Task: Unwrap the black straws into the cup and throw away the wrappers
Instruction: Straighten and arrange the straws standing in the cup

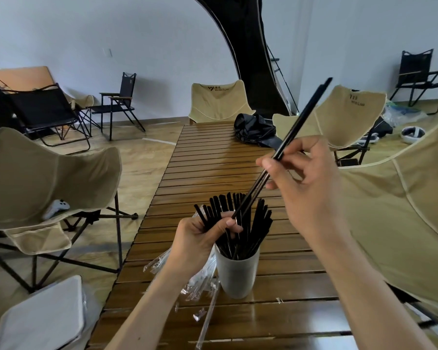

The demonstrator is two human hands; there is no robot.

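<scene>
Both hands busy — right hand [292, 170] pinches a black straw [283, 147] mid-length, slanted over the cup [237, 272]; left hand [202, 238] pinches its lower end, likely drawing off the wrapper. Cup sits on the desk [213, 152], crowded with straws. Empty wrappers [200, 281] litter the desk beside it — not yet binned.
</scene>
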